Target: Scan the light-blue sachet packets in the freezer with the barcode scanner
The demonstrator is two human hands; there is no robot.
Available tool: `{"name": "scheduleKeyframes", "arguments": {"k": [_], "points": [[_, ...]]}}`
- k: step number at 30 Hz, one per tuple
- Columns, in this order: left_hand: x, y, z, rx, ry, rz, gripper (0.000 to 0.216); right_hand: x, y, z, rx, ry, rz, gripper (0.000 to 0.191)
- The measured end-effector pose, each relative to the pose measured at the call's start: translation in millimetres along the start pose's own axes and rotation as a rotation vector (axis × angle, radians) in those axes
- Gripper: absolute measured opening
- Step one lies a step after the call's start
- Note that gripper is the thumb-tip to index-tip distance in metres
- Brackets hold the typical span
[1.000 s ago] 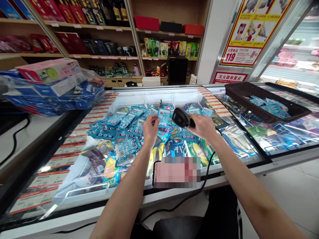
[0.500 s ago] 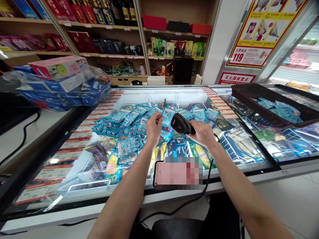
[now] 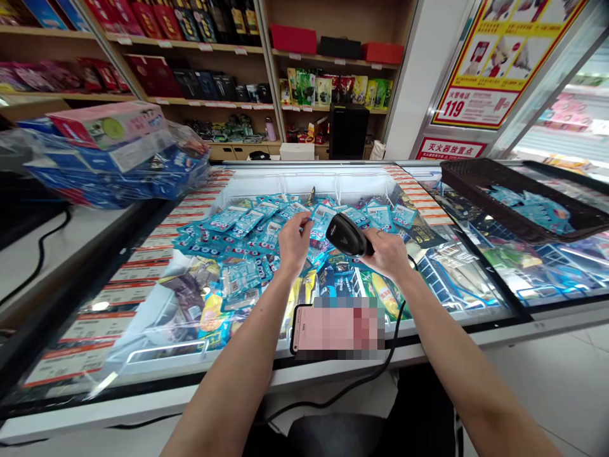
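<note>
My right hand (image 3: pixel 387 252) is wrapped around the handle of a black barcode scanner (image 3: pixel 346 235), its head tilted toward the left. Just left of the scanner, my left hand (image 3: pixel 294 241) pinches the edge of a small blue packet (image 3: pixel 321 219) with a printed barcode on its upper face. Many similar blue packets (image 3: pixel 247 223) lie in a loose heap on the glass top of a chest freezer (image 3: pixel 157 346), around and beyond my hands. Near the front edge lies a phone (image 3: pixel 328 327), its screen partly pixelated. The scanner's black cable (image 3: pixel 349 381) runs down past the phone.
A brown basket (image 3: pixel 490 219) with several blue packets stands on the right. On the left sits a plastic-wrapped stack of boxes (image 3: pixel 118 165). Price labels (image 3: pixel 98 306) line the freezer's left side. Stocked shelves (image 3: pixel 209 101) stand behind.
The view has shifted very slightly. Both hands keep nearly the same place, with the scanner and packet still held close together.
</note>
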State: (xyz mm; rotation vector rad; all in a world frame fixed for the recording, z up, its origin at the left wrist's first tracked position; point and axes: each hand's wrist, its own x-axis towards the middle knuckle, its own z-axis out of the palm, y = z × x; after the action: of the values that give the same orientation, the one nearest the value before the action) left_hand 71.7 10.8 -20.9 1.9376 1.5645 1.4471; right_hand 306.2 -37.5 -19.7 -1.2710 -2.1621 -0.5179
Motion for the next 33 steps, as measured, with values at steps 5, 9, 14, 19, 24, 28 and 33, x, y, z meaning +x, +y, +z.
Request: {"name": "scheduleKeyframes", "arguments": {"k": [5, 9, 14, 19, 24, 28, 33], "points": [[0.1, 0.9, 0.9, 0.017, 0.008, 0.034, 0.025, -0.3, -0.1, 0.3, -0.015, 0.020, -0.005, 0.026], [0.0, 2.3, 1.9, 0.043, 0.004, 0.057, 0.026, 0.1, 0.3, 0.9, -0.022, 0.023, -0.012, 0.026], [4.1, 1.0, 0.8, 0.040, 0.031, 0.070, 0.027, -0.5, 2.0, 1.0, -0.025, 0.042, 0.025, 0.026], [12.4, -8.1, -3.6, 0.016, 0.147, 0.027, 0.036, -3.4, 6.0, -1.3, -0.051, 0.068, 0.092, 0.026], [18.7, -18.5, -9.4, 0.052, 0.234, -0.017, 0.037, -4.3, 11.5, -2.1, -0.079, 0.085, 0.169, 0.030], [21.3, -26.7, -14.4, 0.147, 0.238, -0.046, 0.034, -4.4, 16.8, -1.1, -0.093, 0.107, 0.227, 0.033], [24.0, -34.2, -21.2, 0.292, 0.166, -0.078, 0.031, -7.1, 25.3, -0.6, -0.086, 0.110, 0.270, 0.035]]}}
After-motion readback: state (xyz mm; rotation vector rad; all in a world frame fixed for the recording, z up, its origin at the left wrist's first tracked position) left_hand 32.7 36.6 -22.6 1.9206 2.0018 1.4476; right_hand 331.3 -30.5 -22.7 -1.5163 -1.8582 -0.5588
